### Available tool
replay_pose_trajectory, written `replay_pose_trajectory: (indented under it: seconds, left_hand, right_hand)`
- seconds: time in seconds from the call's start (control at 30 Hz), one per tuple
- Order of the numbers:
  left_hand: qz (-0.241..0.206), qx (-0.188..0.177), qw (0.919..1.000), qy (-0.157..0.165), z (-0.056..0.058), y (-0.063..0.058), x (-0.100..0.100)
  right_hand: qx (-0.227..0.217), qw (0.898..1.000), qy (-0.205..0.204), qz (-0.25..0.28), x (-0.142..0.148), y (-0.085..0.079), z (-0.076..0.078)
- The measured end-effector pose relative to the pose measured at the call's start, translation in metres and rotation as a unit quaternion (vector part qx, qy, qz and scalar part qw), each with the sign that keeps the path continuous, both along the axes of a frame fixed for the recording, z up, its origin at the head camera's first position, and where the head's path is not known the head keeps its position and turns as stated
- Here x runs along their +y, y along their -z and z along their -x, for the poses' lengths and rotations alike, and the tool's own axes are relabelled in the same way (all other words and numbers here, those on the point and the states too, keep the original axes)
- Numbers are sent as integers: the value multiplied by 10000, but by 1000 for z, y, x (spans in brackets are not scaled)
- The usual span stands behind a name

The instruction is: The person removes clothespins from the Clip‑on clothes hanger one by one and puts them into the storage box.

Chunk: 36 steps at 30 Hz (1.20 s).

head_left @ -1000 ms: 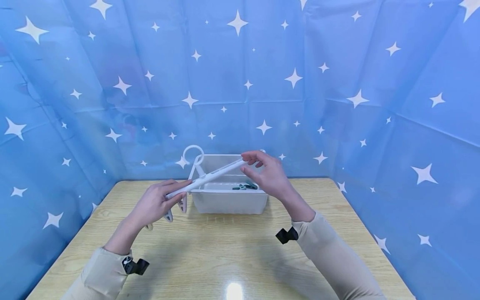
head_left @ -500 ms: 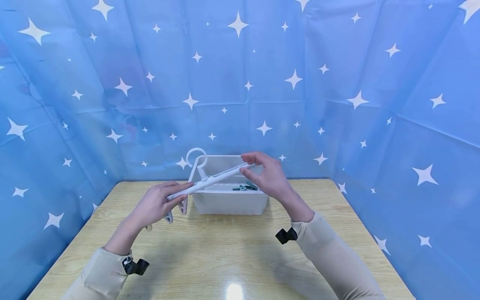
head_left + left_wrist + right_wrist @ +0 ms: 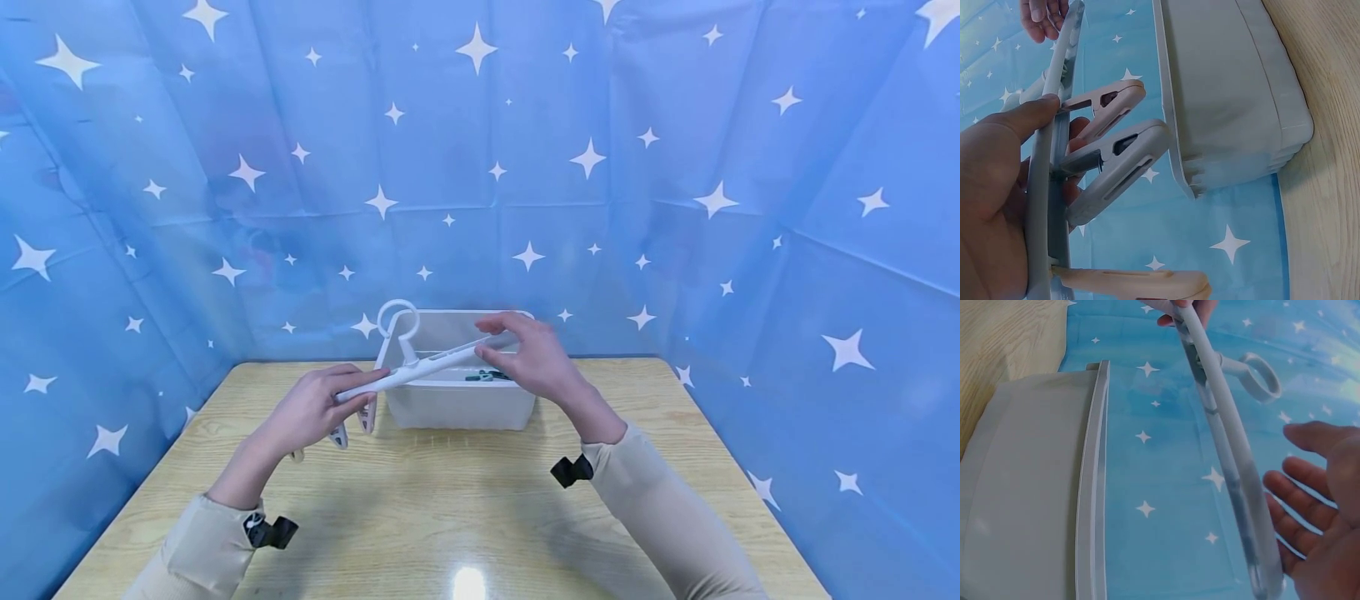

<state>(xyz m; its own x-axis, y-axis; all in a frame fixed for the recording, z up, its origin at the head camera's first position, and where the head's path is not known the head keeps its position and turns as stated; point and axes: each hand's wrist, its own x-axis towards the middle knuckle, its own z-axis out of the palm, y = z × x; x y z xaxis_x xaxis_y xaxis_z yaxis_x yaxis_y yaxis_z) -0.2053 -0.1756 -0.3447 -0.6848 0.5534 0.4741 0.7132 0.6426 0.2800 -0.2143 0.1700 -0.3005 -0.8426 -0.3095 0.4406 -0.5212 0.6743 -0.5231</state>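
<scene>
My left hand (image 3: 311, 406) grips the left half of a white clip hanger (image 3: 442, 360), thumb on its bar and fingers behind. The bar slants up to the right over the bin, its round hook (image 3: 399, 317) upward. On the left half hang a pinkish clip (image 3: 1110, 106), a grey clip (image 3: 1119, 172) and a beige clip (image 3: 1141, 282). My right hand (image 3: 528, 354) is at the hanger's right end, thumb apart from the fingers. In the right wrist view its loosely bent fingers (image 3: 1300, 500) lie right beside the bar, not wrapped around it. No clips show on that half.
A white plastic bin (image 3: 461, 407) stands on the wooden table (image 3: 450, 517) behind the hands. Several dark green clips (image 3: 487, 376) lie inside it. A blue curtain (image 3: 480, 150) with white stars surrounds the table at the back and sides.
The hanger's right end has dropped a little, and the hook has shifted right and down. My right hand has come slightly lower and to the left. The left hand keeps its grip.
</scene>
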Motion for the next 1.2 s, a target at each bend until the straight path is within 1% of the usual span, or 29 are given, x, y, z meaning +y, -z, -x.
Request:
replay_pose_trajectory:
  seconds: [0.13,0.33,0.47,0.6,0.7,0.8,1.1,1.2]
  left_hand:
    - [57,-4,10000,9,0,0,0]
    - [161,-63,9999,-2,-1,0,-1]
    - [201,-60,9998,-20,-1,0,-2]
    - [192,-60,9998,2,-1,1,-3]
    - [157,-84,9998,20,-1,1,-4]
    - [135,-139,9998,2,-1,2,-5]
    - [116,-334,9994,-70,2,3,-5]
    - [115,-315,9994,-111,2,3,-6]
  right_hand:
    - [-107,9995,-94,-297,1,-1,0]
    - [-71,9970,-317,-708,2,2,3]
    - [-96,9936,-420,-1046,2,4,6]
    - [-70,9881,-534,-1444,3,5,7]
    - [37,9827,-652,-1734,3,5,7]
    - [125,9784,-772,-1911,3,6,8]
    - [407,9681,-1035,-2246,6,7,8]
    - [535,9660,-1068,-2292,6,8,9]
